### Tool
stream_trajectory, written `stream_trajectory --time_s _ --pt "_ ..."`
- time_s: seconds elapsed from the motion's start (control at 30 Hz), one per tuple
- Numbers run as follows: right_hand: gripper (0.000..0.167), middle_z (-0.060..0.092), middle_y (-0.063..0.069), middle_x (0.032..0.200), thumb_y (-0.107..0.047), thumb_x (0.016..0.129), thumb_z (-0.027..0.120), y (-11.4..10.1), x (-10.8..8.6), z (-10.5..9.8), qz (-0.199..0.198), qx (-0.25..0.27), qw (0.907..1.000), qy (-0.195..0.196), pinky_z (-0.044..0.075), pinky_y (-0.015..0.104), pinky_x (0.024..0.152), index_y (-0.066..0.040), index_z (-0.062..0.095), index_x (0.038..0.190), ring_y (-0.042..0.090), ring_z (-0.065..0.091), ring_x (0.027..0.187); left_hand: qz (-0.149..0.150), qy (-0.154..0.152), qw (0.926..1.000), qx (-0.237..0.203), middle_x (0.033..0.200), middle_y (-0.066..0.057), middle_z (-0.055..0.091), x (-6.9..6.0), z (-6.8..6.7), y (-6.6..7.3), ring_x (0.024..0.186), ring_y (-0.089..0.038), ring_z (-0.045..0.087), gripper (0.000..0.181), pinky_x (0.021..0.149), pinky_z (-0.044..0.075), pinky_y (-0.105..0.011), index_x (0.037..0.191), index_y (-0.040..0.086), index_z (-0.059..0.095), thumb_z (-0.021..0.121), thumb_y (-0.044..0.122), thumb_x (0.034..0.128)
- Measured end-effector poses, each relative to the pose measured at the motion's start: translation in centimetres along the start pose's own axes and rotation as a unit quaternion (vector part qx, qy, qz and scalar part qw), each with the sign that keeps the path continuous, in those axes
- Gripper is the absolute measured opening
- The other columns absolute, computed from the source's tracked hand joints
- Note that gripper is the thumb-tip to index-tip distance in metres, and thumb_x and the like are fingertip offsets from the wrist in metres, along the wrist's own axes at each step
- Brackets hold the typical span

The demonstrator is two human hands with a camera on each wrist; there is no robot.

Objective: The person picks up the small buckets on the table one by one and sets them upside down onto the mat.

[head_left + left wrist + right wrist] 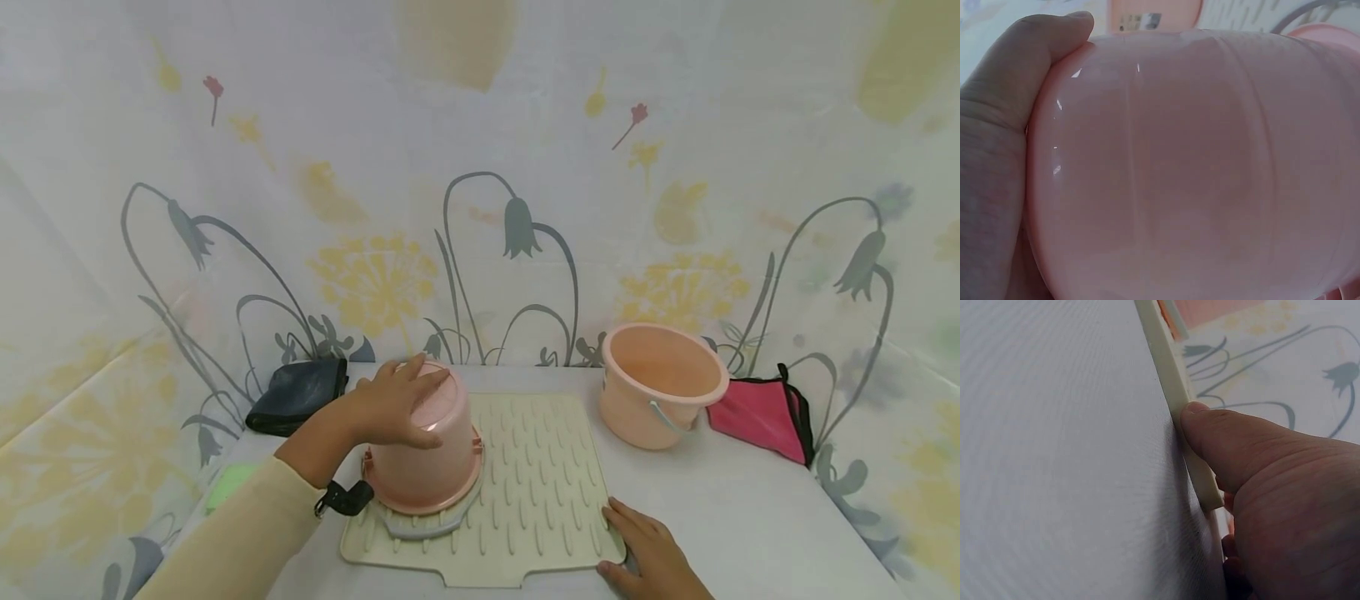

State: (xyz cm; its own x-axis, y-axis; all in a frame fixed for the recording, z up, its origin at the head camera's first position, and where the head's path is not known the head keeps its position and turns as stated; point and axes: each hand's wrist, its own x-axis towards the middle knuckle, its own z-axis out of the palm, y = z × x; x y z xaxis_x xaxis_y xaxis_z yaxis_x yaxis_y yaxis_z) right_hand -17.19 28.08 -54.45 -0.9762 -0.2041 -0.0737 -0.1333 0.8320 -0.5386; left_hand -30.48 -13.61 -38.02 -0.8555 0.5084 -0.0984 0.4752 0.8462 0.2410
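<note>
An upside-down pink bucket (423, 467) stands on the left part of a cream ribbed draining board (540, 467), its grey handle (431, 532) lying flat around the front of the rim. My left hand (393, 404) grips the upturned base from above, the thumb bent over its edge in the left wrist view, where the bucket wall (1166, 169) fills most of the picture. At the board's right front corner rests my right hand (652, 550). Its thumb (1222, 434) touches the board's edge (1169, 375) in the right wrist view, while its other fingers are mostly hidden there.
A second, peach bucket (652, 421) stands upright at the back right, its grey handle hanging down. Beside it lies a folded pink cloth (761, 417) with black trim. A dark cloth (296, 396) is at the back left; something light green (228, 485) shows behind the left sleeve.
</note>
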Motion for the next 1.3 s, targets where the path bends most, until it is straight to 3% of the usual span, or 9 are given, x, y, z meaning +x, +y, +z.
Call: stream_trajectory --time_s 0.27,0.43,0.6,0.77,1.03,1.23,1.3 --pt "0.087 0.044 0.013 0.163 -0.051 0.084 0.084 -0.2 -0.1 0.0 0.017 0.003 0.9998 -0.004 0.038 0.069 0.113 -0.005 0.054 0.152 0.045 0.042 0.145 0.007 0.020 0.9990 -0.039 0.176 -0.012 0.013 -0.5 0.2 -0.5 0.159 -0.046 0.015 0.102 0.107 0.025 -0.087 0.166 0.035 0.031 0.074 0.073 0.0814" --pt "0.087 0.045 0.014 0.163 -0.050 0.084 0.084 -0.1 0.0 0.1 0.013 -0.002 0.9999 -0.001 0.038 0.070 0.112 -0.004 0.054 0.151 0.045 0.043 0.144 0.017 0.061 0.9951 -0.076 0.174 -0.014 0.018 -1.1 0.7 -1.0 0.159 -0.045 0.018 0.102 0.108 0.026 -0.085 0.164 0.030 0.035 0.077 0.071 0.0812" --pt "0.087 0.045 0.013 0.163 -0.050 0.084 0.084 0.0 -0.1 0.0 0.015 0.004 0.9999 -0.002 0.038 0.070 0.112 -0.005 0.054 0.151 0.045 0.042 0.144 0.041 0.111 0.9895 -0.083 0.171 -0.017 0.024 -1.7 1.6 -1.5 0.155 -0.047 0.025 0.101 0.111 0.033 -0.078 0.163 0.020 0.038 0.079 0.065 0.0832" --pt "0.087 0.045 0.014 0.163 -0.051 0.084 0.084 -0.1 -0.1 0.0 0.007 0.006 1.0000 0.000 0.038 0.070 0.112 -0.003 0.054 0.150 0.046 0.042 0.144 0.043 0.143 0.9817 -0.119 0.170 -0.020 0.024 -2.4 2.6 -1.9 0.154 -0.049 0.025 0.102 0.112 0.033 -0.076 0.164 0.015 0.035 0.082 0.057 0.0841" --pt "0.085 0.046 0.016 0.161 -0.047 0.084 0.085 0.0 -0.3 0.0 -0.002 -0.005 0.9999 0.010 0.040 0.070 0.110 -0.003 0.055 0.149 0.047 0.045 0.142 -0.039 0.151 0.9589 -0.237 0.172 -0.025 0.002 -4.7 5.1 -2.2 0.156 -0.053 0.017 0.114 0.112 0.035 -0.075 0.169 0.016 0.010 0.080 0.054 0.0883" --pt "0.085 0.046 0.016 0.161 -0.048 0.084 0.084 -0.1 -0.3 0.1 -0.009 -0.009 0.9999 0.012 0.041 0.070 0.110 -0.003 0.055 0.150 0.048 0.044 0.142 -0.095 0.149 0.9349 -0.308 0.172 -0.023 -0.002 -6.7 7.6 -2.2 0.155 -0.054 0.020 0.123 0.115 0.038 -0.068 0.168 0.020 -0.011 0.078 0.055 0.0908" --pt "0.085 0.046 0.016 0.161 -0.048 0.084 0.085 -0.2 -0.3 0.0 -0.006 -0.009 0.9999 0.010 0.041 0.070 0.110 -0.003 0.055 0.149 0.048 0.044 0.142 -0.117 0.149 0.9274 -0.322 0.172 -0.023 0.000 -7.0 8.2 -2.2 0.155 -0.054 0.019 0.127 0.118 0.032 -0.069 0.167 0.021 -0.018 0.077 0.056 0.0906"
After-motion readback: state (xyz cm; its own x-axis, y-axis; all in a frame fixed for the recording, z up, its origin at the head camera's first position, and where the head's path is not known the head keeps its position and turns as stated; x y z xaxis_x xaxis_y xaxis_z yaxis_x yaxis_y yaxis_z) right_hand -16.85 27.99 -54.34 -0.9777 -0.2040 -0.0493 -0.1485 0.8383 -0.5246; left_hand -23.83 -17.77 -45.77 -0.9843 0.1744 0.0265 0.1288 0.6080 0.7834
